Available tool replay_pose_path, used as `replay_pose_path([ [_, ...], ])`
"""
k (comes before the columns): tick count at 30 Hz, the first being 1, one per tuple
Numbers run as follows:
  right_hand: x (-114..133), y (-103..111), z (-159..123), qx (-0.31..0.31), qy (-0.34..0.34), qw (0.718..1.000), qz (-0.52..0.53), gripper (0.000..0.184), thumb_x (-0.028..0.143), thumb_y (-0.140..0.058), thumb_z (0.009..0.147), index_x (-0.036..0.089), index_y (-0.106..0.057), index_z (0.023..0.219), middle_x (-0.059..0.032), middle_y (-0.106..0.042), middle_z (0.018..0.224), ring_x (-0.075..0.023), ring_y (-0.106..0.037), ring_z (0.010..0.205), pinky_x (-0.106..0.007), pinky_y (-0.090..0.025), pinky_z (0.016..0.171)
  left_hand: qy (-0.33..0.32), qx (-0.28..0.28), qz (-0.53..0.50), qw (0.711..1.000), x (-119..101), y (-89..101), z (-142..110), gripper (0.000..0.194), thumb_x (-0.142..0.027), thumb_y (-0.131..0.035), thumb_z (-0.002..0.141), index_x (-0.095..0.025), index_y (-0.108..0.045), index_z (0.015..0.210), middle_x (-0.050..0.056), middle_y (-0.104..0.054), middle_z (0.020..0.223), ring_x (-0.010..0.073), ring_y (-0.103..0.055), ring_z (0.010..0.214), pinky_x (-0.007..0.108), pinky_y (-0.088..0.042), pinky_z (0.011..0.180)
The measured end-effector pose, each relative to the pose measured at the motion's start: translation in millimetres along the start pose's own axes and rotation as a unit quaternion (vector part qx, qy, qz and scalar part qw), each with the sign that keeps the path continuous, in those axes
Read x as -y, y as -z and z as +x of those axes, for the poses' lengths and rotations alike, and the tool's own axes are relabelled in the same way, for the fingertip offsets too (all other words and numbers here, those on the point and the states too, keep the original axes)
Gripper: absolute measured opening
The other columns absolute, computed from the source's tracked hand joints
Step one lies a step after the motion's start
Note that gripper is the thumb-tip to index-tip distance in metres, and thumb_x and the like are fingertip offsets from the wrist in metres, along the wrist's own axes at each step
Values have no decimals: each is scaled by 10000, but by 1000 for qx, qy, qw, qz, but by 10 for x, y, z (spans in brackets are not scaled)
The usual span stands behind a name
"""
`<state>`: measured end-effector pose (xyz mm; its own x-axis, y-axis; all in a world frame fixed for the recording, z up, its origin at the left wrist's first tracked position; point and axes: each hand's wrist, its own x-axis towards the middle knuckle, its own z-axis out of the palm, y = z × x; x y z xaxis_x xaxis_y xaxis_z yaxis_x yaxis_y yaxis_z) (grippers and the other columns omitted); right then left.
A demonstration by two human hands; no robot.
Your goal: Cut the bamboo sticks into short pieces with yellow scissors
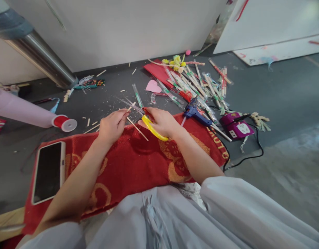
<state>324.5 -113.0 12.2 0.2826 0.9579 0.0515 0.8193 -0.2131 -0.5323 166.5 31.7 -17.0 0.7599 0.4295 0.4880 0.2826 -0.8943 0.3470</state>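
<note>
My left hand (112, 125) pinches a short thin wooden stick (131, 107), which slants up to the right. In my right hand (161, 121) is a pair of scissors (153, 128) with yellow handles, its blades parted and pointing left past the held stick. The stick lies at or across the blades; whether they touch it I cannot tell. Just below, another wooden stick (138, 129) slants over the far edge of the red towel (141, 157). Short cut stick pieces (88, 122) lie on the dark table left of my left hand.
Wrapped chopsticks (190, 83) are heaped at the back right. A blue glue gun (195, 112) and a purple power socket block (235, 126) with a black cable sit at right. A tablet (49, 173) lies on the towel's left; a red ribbon spool (64, 123) stands behind it.
</note>
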Motion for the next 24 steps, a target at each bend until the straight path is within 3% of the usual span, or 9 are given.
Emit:
replay_pose_path([
  [18, 3, 30, -7, 25, 8, 999, -35, 548, 643, -432, 882, 144, -563, 1063, -108, -660, 1004, -198, -618, 830, -279, -376, 683, -47, -2, 34, 998, 102, 35, -5, 364, -375, -362, 949, -196, -679, 945, 72, -743, 1003, 178, -706, 916, 280, -566, 756],
  [24, -48, -50, -8, -42, 34, 998, -22, 659, 665, -441, 862, 116, -502, 1220, -134, -641, 1083, -245, -609, 973, -338, -426, 837, -8, 36, -8, 999, 24, 74, 41, 421, -388, -323, 961, -182, -688, 919, 56, -740, 973, 161, -690, 919, 275, -541, 819],
])
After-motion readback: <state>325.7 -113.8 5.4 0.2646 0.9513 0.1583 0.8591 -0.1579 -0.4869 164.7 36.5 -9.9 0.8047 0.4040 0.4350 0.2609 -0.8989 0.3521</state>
